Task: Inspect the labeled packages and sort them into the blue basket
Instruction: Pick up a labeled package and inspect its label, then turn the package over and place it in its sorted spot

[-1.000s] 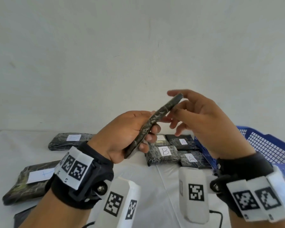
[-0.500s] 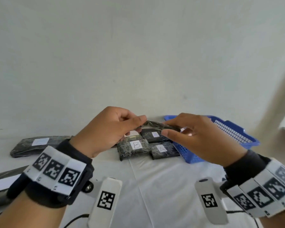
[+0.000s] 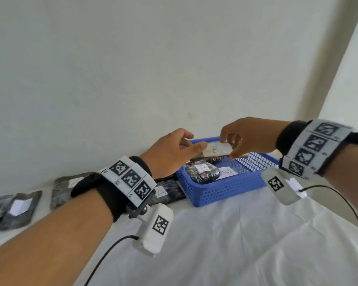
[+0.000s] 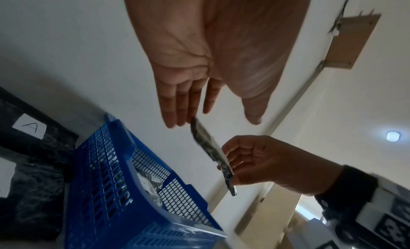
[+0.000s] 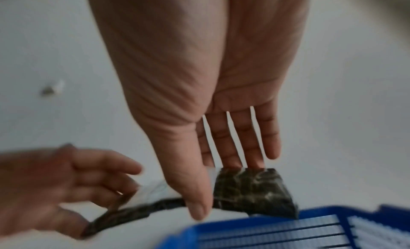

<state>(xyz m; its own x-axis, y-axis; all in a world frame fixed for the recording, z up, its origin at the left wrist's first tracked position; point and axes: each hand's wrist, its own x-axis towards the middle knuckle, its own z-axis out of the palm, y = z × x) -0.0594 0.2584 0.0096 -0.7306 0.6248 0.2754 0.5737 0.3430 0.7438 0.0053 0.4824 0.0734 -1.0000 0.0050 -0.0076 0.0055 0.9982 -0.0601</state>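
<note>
White-clothed table in foreground, labelled dark packages at its left, blue basket behind with resting B package, held B package above it pinched in right hand, left hand loosely extended, fingertips touching it, white wall beyond.

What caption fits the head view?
Right hand pinches a B-labeled package over the blue basket; left hand touches its end.

Head view evenly bright, slightly soft; 2 wrist views dimmer, motion-blurred, stretched at edges.

Dark B-labelled package above blue basket; second B package inside.
</note>
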